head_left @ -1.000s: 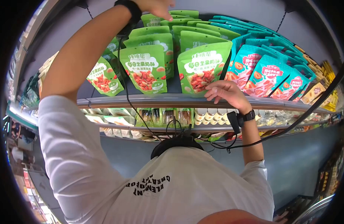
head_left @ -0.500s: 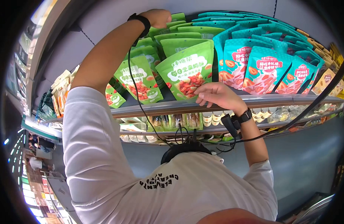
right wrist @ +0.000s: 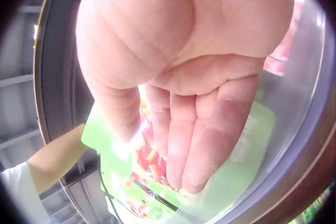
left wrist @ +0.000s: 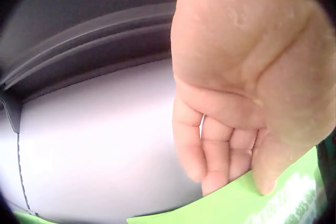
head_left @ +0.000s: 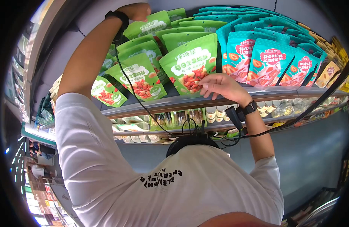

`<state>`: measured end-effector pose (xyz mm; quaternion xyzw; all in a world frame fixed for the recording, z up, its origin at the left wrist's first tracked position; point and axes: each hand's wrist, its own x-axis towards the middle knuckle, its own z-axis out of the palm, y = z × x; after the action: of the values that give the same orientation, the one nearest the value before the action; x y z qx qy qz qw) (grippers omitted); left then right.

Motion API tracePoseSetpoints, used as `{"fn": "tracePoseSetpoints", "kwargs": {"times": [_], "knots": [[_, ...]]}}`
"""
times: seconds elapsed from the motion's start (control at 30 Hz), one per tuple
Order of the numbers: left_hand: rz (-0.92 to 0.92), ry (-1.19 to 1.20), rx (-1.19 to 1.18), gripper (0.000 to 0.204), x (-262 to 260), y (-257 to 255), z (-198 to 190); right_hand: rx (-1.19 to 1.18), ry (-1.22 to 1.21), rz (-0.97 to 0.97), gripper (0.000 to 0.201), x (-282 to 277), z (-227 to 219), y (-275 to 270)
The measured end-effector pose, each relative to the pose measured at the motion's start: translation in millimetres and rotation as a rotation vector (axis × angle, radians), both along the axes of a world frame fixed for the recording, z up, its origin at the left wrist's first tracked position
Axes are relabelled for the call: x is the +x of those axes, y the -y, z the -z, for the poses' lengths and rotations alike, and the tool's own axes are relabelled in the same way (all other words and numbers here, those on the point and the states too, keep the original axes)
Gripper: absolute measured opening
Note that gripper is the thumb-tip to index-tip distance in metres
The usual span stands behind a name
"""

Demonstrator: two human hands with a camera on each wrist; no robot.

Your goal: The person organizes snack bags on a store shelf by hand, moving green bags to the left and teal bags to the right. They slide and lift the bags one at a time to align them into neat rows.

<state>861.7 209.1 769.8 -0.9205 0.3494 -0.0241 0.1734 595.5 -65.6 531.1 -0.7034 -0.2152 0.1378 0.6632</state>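
Observation:
My left hand [head_left: 138, 10] reaches to the top back of the shelf and pinches the upper edge of a green snack pouch [head_left: 151, 24]. In the left wrist view the fingers [left wrist: 210, 166] and thumb close over that pouch's green top edge [left wrist: 262, 205]. My right hand [head_left: 209, 84] rests with nearly straight fingers against the lower front of the front green pouch [head_left: 189, 62], just above the shelf rail [head_left: 174, 103]. The right wrist view shows those fingers [right wrist: 184, 150] lying flat on the pouch's printed face [right wrist: 152, 182].
Rows of green pouches [head_left: 138, 77] fill the shelf's left half and teal pouches [head_left: 265, 60] its right, with yellow packs [head_left: 329, 72] at the far right. A lower shelf [head_left: 219, 130] holds small bottles and packets. A black cable [head_left: 303, 117] trails from my wrist.
My left hand has moved left and higher, and the green pouch it pinches now stands up out of the back row. The right hand stays on the front pouch.

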Motion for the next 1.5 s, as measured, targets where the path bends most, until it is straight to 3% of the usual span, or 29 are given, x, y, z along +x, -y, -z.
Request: {"fn": "tracePoseSetpoints", "kwargs": {"times": [0.23, 0.47, 0.6, 0.73, 1.03, 1.1, 1.17, 1.23, 1.37, 1.43, 1.5], "knots": [[-0.018, 0.007, -0.002, 0.033, 1.4, -14.1, 3.7, 0.021, -0.019, 0.02, 0.032, -4.4, 0.1, 0.3], [-0.155, -0.147, 0.067, 0.011, -0.3, -13.6, 7.8, 0.033, -0.004, 0.042, 0.034, -7.7, -0.2, -2.4], [-0.186, -0.216, 0.09, 0.024, 10.9, -17.3, 11.7, 0.044, -0.002, 0.06, 0.034, -8.0, 0.7, -3.9], [-0.224, -0.179, 0.068, 0.023, 12.2, -20.5, 13.2, 0.034, -0.014, 0.076, 0.035, -8.3, -0.8, -5.1], [0.06, -0.257, -0.235, 0.017, 20.5, -2.2, -0.7, 0.029, -0.025, 0.085, 0.035, -10.9, -1.3, -5.4], [0.416, -0.138, -0.227, 0.017, 36.2, 11.9, -4.0, 0.021, -0.014, 0.081, 0.035, -10.8, -1.7, -5.4], [0.363, -0.125, -0.229, 0.018, -23.9, 53.1, -8.7, 0.024, -0.023, 0.082, 0.035, -11.4, -2.1, -5.6], [0.163, -0.197, -0.17, 0.036, -74.1, 81.2, -13.2, 0.028, -0.031, 0.084, 0.035, -11.9, -2.7, -6.1], [0.337, -0.233, -0.06, 0.022, -31.5, 109.0, 17.5, 0.03, -0.028, 0.086, 0.035, -13.6, -1.4, -6.8], [0.061, -0.225, 0.045, 0.024, -46.3, 123.3, 23.5, 0.036, -0.029, 0.098, 0.035, -13.7, -1.4, -5.9], [0.088, -0.199, 0.085, 0.022, -38.3, 126.5, 31.6, 0.027, -0.034, 0.073, 0.036, -12.8, -2.7, -5.0]]}}
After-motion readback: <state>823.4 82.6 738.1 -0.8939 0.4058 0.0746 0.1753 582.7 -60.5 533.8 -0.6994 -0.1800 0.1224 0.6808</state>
